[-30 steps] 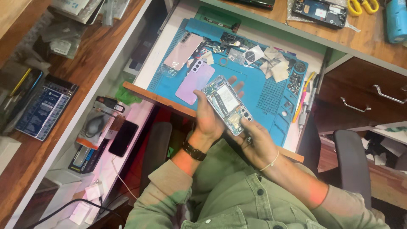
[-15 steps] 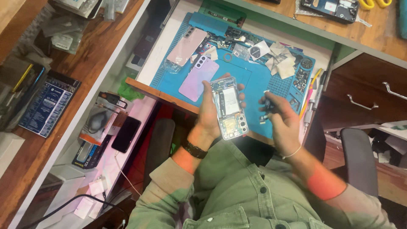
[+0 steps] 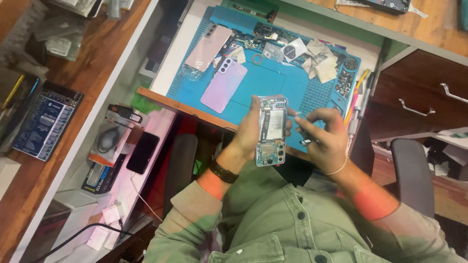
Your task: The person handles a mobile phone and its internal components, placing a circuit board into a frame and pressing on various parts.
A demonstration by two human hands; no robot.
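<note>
Item: opened smartphone with back removed, circuit board and battery exposed (image 3: 271, 130); I see it held upright above the near edge of the blue silicone repair mat (image 3: 273, 80). Left hand (image 3: 248, 130): fingers wrapped round the phone's left edge, gripping it. Right hand (image 3: 322, 134): just right of the phone, fingertips pinched together on something small, too blurred for me to name. Lilac phone back cover (image 3: 224, 86): lying on the mat, left of centre; pink back cover (image 3: 208, 47): at the mat's far left corner; small loose parts (image 3: 317, 63): on the mat's far right. Risk, as I judge it: the one-handed edge grip could slip, dropping the phone off the mat's near edge; the pinched piece could fall among the parts.
</note>
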